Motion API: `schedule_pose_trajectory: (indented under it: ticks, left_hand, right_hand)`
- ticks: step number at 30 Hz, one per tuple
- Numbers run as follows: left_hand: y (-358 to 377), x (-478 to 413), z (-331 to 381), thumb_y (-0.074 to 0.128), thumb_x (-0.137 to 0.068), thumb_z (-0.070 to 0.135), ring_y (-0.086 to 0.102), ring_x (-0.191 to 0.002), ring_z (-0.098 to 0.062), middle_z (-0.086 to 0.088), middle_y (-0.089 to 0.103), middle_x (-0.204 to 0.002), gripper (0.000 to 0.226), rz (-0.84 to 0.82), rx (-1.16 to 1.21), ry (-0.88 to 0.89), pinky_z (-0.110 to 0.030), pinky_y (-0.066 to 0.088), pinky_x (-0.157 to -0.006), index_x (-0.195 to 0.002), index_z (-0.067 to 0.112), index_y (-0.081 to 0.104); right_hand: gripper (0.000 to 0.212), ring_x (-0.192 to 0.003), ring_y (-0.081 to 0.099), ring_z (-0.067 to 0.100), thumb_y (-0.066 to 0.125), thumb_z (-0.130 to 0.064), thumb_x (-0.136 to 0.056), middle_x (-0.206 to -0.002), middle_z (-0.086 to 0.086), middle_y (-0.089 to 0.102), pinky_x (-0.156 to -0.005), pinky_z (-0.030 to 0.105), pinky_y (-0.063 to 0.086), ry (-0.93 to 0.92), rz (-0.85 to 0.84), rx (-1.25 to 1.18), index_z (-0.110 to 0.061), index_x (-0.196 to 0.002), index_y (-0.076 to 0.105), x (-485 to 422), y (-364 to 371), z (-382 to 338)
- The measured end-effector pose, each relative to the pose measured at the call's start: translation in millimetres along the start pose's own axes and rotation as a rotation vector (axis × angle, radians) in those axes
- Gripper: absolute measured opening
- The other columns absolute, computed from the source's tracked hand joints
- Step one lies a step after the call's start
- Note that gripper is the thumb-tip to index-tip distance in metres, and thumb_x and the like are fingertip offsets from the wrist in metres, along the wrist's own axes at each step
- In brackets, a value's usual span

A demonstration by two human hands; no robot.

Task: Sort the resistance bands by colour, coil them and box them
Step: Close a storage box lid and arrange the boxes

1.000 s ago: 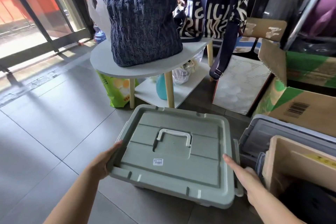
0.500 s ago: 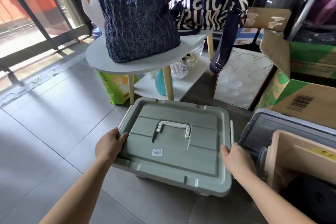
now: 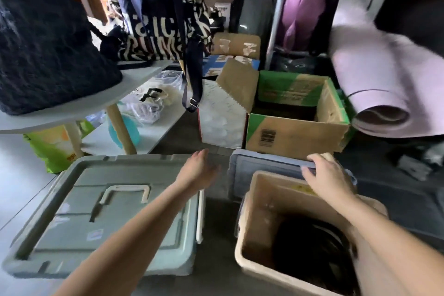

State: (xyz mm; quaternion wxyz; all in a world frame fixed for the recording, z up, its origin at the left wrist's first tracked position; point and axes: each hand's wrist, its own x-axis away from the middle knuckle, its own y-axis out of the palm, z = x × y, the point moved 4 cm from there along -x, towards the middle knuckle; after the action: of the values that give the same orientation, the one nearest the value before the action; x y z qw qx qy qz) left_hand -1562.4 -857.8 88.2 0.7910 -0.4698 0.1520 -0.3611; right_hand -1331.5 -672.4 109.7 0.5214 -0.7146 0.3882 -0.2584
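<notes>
A grey-green storage box (image 3: 72, 243) with a shut lid and a white handle stands on the floor at the lower left. My left hand (image 3: 200, 170) hovers past its far right corner, fingers straight and holding nothing. To the right lies a blue-grey plastic bin (image 3: 254, 166). My right hand (image 3: 329, 175) grips that bin's far rim, fingers curled over the edge. In front of it a beige box (image 3: 247, 218) holds coiled black resistance bands (image 3: 310, 250). My right forearm hides part of them.
An open cardboard carton (image 3: 298, 132) with green print stands behind the bin. A rolled lilac mat (image 3: 374, 94) lies at the right. A low round table (image 3: 79, 108) with a dark knitted bag (image 3: 45, 55) is at the left, and a patterned bag (image 3: 163, 19) hangs behind.
Both hands have let go of the grey-green box's sides and moved right. My right hand now grips the blue-grey bin's rim. The view has swung right.
</notes>
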Motion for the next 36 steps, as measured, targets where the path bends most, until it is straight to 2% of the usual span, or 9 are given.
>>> schedule_pose_trajectory:
  ticks: [3,8,13,18,21,23,27,33,36]
  left_hand:
    - [34,-23,36,0.056,-0.08,0.038,0.058,-0.106,-0.029,-0.007,0.057,-0.124,0.052,-0.023,0.095,-0.032,-0.037,0.051,-0.086,-0.128,0.018,0.047]
    - [67,-40,46,0.061,-0.077,0.038,0.062,-0.091,-0.022,-0.003,0.062,-0.105,0.051,-0.031,0.35,-0.161,-0.028,0.048,-0.072,-0.122,0.015,0.052]
    - [59,-27,54,0.057,-0.083,0.028,0.054,-0.068,-0.017,-0.004,0.063,-0.075,0.022,0.138,0.664,-0.171,-0.029,0.045,-0.063,-0.079,0.008,0.065]
    - [44,11,66,0.057,-0.092,0.025,0.06,-0.084,-0.015,-0.005,0.066,-0.095,0.014,0.192,0.763,-0.113,-0.036,0.05,-0.081,-0.097,0.015,0.064]
    - [30,34,81,0.057,-0.093,0.025,0.056,-0.07,-0.009,0.006,0.065,-0.071,0.014,0.218,0.823,-0.075,-0.031,0.049,-0.073,-0.09,0.015,0.068]
    - [23,56,83,0.06,-0.091,0.025,0.051,-0.059,-0.009,0.012,0.057,-0.053,0.018,0.23,0.804,-0.086,-0.03,0.047,-0.067,-0.079,0.015,0.069]
    - [41,108,56,0.064,-0.088,0.03,0.061,-0.068,-0.022,-0.008,0.064,-0.074,0.026,0.103,0.684,-0.14,-0.038,0.055,-0.066,-0.089,0.004,0.067]
    - [81,140,25,0.07,-0.083,0.017,0.052,-0.065,-0.013,0.002,0.058,-0.075,0.016,0.012,0.367,-0.156,-0.012,0.038,-0.051,-0.092,0.014,0.058]
    - [92,141,15,0.07,-0.082,0.018,0.056,-0.072,-0.019,0.004,0.061,-0.074,0.012,-0.044,0.288,-0.182,-0.033,0.049,-0.064,-0.086,0.02,0.059]
  right_hand:
    - [0.052,-0.113,0.049,0.038,0.055,-0.035,-0.09,-0.127,0.018,0.048,-0.085,0.04,0.043,0.174,0.085,0.057,-0.015,-0.135,0.041,-17,-8,66]
    - [0.075,-0.125,0.046,0.029,0.051,-0.05,-0.089,-0.139,0.007,0.048,-0.101,0.039,0.04,0.368,-0.254,-0.339,-0.017,-0.149,0.02,-35,37,124]
    - [0.039,-0.105,0.054,0.025,0.059,-0.029,-0.09,-0.122,0.009,0.058,-0.085,0.031,0.04,0.38,0.117,-0.626,-0.01,-0.124,0.056,-18,17,143]
    - [0.017,-0.089,0.058,0.024,0.06,-0.031,-0.088,-0.091,0.0,0.062,-0.084,0.042,0.048,0.419,0.323,-0.876,-0.017,-0.096,0.061,19,-12,159]
    - [0.012,-0.085,0.057,0.02,0.064,-0.03,-0.085,-0.081,-0.006,0.056,-0.088,0.046,0.05,0.5,0.358,-1.001,-0.021,-0.083,0.056,37,-33,157]
    - [0.011,-0.089,0.057,0.019,0.065,-0.027,-0.083,-0.082,-0.006,0.056,-0.086,0.041,0.051,0.509,0.361,-1.021,-0.023,-0.079,0.056,61,-46,156]
    - [0.009,-0.086,0.052,0.02,0.063,-0.017,-0.085,-0.086,0.0,0.057,-0.067,0.032,0.041,0.497,0.231,-0.9,-0.014,-0.091,0.057,129,-41,159]
    - [0.034,-0.102,0.053,0.019,0.066,-0.016,-0.085,-0.116,0.007,0.058,-0.087,0.038,0.047,0.537,0.059,-0.732,-0.014,-0.117,0.055,181,3,175]
    - [0.05,-0.096,0.052,0.022,0.064,-0.028,-0.087,-0.113,0.01,0.055,-0.078,0.033,0.045,0.54,-0.047,-0.619,-0.014,-0.133,0.048,186,13,182]
